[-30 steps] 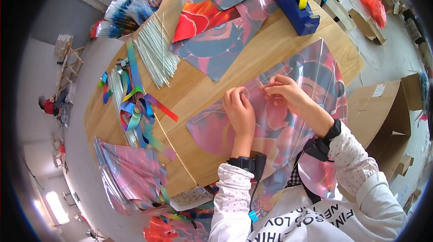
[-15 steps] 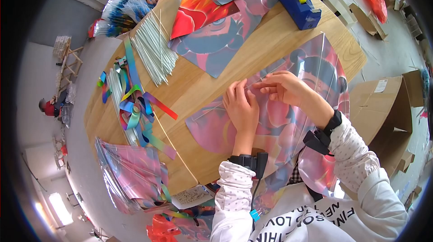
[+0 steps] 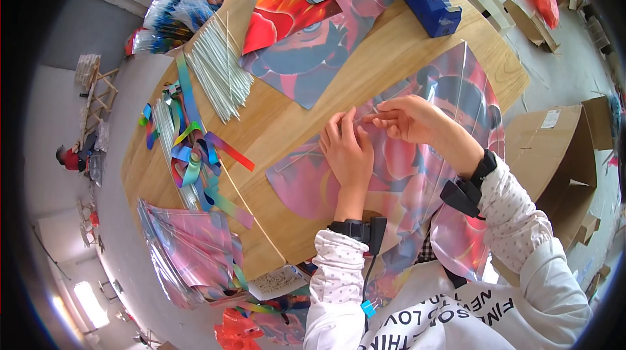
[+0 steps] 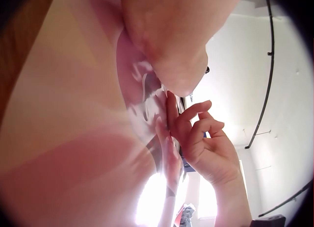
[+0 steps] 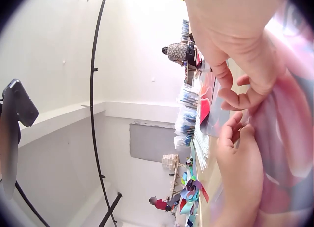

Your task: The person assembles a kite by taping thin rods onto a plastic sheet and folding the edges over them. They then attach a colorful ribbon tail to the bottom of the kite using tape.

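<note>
A large kite (image 3: 297, 187) of printed pink and grey film, with thin white rods across it, lies over the near side of the wooden table. My left hand (image 3: 347, 154) rests on its upper edge, and the thumb and forefinger pinch that edge in the right wrist view. Close beside it, my right hand (image 3: 417, 121) pinches the same edge between thumb and forefinger, its other fingers loosely bent. In the left wrist view the kite film (image 4: 73, 114) fills the near side, with the right hand (image 4: 211, 148) beyond it.
White rods (image 3: 218, 73) lie in a bundle near coloured ribbons (image 3: 192, 161). More printed sheets (image 3: 300, 56) sit at the back, beside a blue tape dispenser (image 3: 427, 4). Folded kites (image 3: 189, 245) hang at the table's left edge. A cardboard box (image 3: 548, 148) stands at right.
The right hand has moved left along the kite's edge, so its fingertips now come close to the left hand's. The left hand has stayed at nearly the same spot.
</note>
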The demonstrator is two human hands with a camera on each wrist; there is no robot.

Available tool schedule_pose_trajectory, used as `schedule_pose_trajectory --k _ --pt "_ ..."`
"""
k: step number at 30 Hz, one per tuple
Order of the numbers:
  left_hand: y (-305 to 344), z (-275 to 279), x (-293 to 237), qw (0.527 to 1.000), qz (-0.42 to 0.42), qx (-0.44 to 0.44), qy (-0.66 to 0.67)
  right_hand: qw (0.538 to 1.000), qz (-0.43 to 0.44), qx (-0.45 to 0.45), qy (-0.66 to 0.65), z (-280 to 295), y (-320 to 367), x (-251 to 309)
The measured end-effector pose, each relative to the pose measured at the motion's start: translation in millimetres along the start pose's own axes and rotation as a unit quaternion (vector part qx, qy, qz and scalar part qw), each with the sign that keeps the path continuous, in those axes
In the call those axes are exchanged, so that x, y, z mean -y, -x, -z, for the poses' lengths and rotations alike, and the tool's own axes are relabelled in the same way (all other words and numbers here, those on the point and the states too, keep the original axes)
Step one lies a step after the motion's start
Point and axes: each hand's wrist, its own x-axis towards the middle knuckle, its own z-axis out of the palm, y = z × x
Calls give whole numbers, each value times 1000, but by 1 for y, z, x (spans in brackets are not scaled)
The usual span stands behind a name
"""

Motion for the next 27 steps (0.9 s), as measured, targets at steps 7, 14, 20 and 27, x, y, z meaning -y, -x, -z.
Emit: schedule_pose_trajectory --k 7,14,20,27 --pt "0 -2 0 998 -34 7 -51 999 -17 5 -46 -2 3 2" --pt "1 -6 -1 994 -36 19 -100 990 -15 48 -129 1 19 -8" --pt "3 -1 -5 991 -53 31 -117 994 60 -16 90 -23 90 -18" --pt "9 -4 7 989 -134 64 -25 936 296 -73 177 24 105 79"
